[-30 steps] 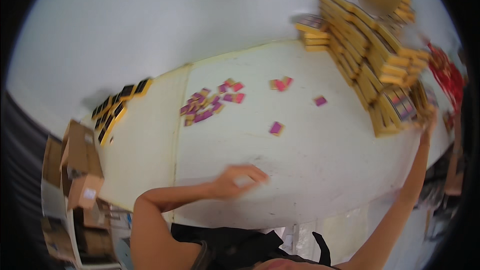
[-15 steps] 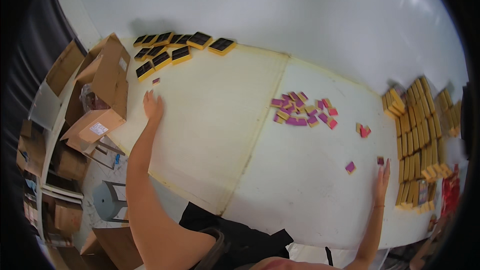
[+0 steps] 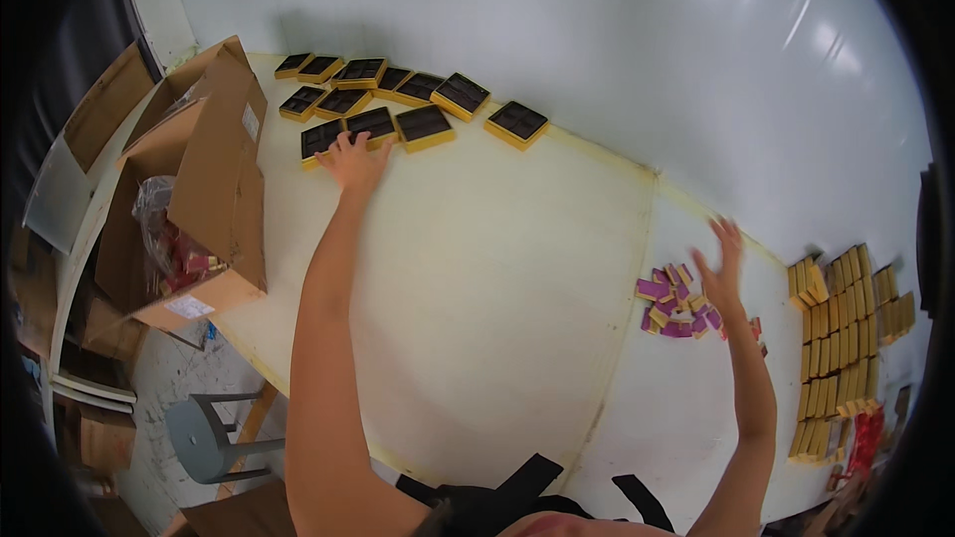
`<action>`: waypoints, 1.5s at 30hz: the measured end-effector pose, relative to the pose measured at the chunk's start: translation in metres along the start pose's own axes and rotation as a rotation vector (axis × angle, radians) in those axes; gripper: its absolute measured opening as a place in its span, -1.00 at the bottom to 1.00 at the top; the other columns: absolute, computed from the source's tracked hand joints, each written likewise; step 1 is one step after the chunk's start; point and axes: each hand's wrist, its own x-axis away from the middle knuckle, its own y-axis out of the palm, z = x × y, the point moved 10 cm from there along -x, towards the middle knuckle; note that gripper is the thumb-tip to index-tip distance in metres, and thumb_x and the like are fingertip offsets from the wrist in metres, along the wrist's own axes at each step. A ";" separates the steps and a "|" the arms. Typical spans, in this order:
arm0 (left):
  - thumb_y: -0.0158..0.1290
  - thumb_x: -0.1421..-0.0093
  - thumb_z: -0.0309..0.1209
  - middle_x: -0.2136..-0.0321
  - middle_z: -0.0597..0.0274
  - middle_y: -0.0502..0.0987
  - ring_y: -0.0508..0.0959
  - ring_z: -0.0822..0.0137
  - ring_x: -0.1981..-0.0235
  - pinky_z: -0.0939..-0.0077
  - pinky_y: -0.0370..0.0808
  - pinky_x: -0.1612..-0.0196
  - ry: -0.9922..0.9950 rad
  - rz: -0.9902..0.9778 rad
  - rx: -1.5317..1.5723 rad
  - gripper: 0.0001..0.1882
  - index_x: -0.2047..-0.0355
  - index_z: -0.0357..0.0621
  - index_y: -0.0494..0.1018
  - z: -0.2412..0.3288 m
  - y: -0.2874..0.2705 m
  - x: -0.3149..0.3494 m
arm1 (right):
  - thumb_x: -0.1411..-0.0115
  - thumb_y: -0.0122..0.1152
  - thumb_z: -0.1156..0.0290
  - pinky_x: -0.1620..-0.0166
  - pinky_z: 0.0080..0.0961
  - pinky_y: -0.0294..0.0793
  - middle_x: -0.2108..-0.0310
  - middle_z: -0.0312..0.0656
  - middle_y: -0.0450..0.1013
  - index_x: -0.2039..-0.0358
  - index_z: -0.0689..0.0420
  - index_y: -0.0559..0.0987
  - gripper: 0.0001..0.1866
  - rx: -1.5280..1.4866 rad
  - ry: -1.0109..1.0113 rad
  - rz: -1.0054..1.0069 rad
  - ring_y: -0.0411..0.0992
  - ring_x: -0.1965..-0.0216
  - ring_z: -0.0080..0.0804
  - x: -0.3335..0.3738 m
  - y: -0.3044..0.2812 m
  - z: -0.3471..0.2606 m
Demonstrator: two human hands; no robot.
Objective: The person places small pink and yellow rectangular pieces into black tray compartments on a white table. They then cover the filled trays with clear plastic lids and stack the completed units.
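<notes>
Nearest the body lies a bare stretch of the smooth off-white table (image 3: 477, 298), crossed by a yellowish seam; that open surface should help the forearms travel low without catching anything.

Beyond it to the right, the right hand (image 3: 726, 268) is raised with its fingers spread and nothing in its grip, just beside a loose cluster of small rectangular purple-and-gold pieces (image 3: 679, 326). The right forearm partly hides the cluster's right side, so the wrist is best kept high enough not to scatter them.

Farther off on the left, the left hand (image 3: 355, 167) reaches to two shallow yellow-walled rectangular boxes with black insides, the left one (image 3: 320, 137) and the middle one (image 3: 372, 123). Its fingers are spread across their near edges; whether they press or only rest there, I cannot tell. Good handling here probably means touching the yellow outer walls rather than the black insides, and keeping the bases flat with even pressure, since an off-centre push could swing one box round. The right-hand box (image 3: 426, 126) stands close beside the middle one and could get nudged.

Behind them, more boxes of this kind crowd together near the white wall (image 3: 557, 30); a light, level touch would avoid knocking that back group (image 3: 360, 72).
</notes>
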 end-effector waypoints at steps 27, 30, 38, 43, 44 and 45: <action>0.23 -0.07 0.08 -0.06 0.17 0.32 0.21 0.05 -0.18 -0.36 -0.18 -0.26 0.541 -0.058 0.263 -0.42 -0.07 0.20 0.45 0.079 -0.057 0.148 | -0.13 0.11 -0.28 -0.33 0.42 -0.29 -0.43 -0.11 -0.03 -0.38 -0.46 0.12 -0.18 -0.019 -0.225 -0.720 -0.18 -0.44 0.10 -0.057 0.183 -0.224; 0.19 -0.12 0.04 -0.06 0.14 0.33 0.22 0.03 -0.18 -0.39 -0.15 -0.25 0.677 -0.113 0.321 -0.47 -0.05 0.17 0.46 0.065 -0.087 0.201 | -0.08 0.14 -0.34 -0.31 0.43 -0.24 -0.41 -0.05 -0.01 -0.39 -0.42 0.11 -0.11 -0.031 -0.309 -0.709 -0.14 -0.42 0.20 0.012 0.143 -0.237; 0.24 -0.09 -0.04 -0.03 0.17 0.33 0.21 0.01 -0.18 -0.29 -0.17 -0.29 0.929 -0.330 0.412 -0.50 -0.03 0.19 0.50 0.059 -0.168 0.354 | 0.05 0.44 -0.04 -0.26 0.43 -0.10 -0.27 -0.04 0.17 -0.31 -0.27 0.29 -0.12 -0.113 -0.232 -0.561 0.00 -0.34 0.20 0.194 -0.009 -0.270; 0.29 -0.04 -0.11 -0.04 0.19 0.31 0.20 0.03 -0.20 -0.25 -0.08 -0.28 1.011 -0.378 0.495 -0.41 -0.11 0.23 0.45 0.117 -0.196 0.443 | 0.06 0.46 0.03 -0.37 0.14 -0.13 -0.22 -0.16 0.30 -0.25 -0.04 0.38 -0.16 -0.128 -0.032 -0.443 0.11 -0.33 0.03 0.261 -0.088 -0.210; 0.29 -0.04 -0.11 -0.05 0.20 0.31 0.21 0.03 -0.19 -0.25 -0.07 -0.27 1.012 -0.369 0.499 -0.39 -0.14 0.24 0.43 0.127 -0.200 0.460 | 0.08 0.48 0.06 -0.38 0.08 -0.12 -0.21 -0.20 0.33 -0.24 0.01 0.39 -0.14 -0.140 0.020 -0.404 0.14 -0.33 -0.01 0.270 -0.101 -0.197; 0.28 -0.04 -0.11 -0.05 0.20 0.31 0.21 0.03 -0.19 -0.26 -0.06 -0.27 1.017 -0.356 0.503 -0.37 -0.16 0.26 0.42 0.137 -0.204 0.475 | 0.09 0.48 0.10 -0.39 0.07 -0.13 -0.17 -0.20 0.38 -0.21 0.03 0.42 -0.18 -0.168 0.097 -0.363 0.16 -0.32 -0.02 0.277 -0.114 -0.184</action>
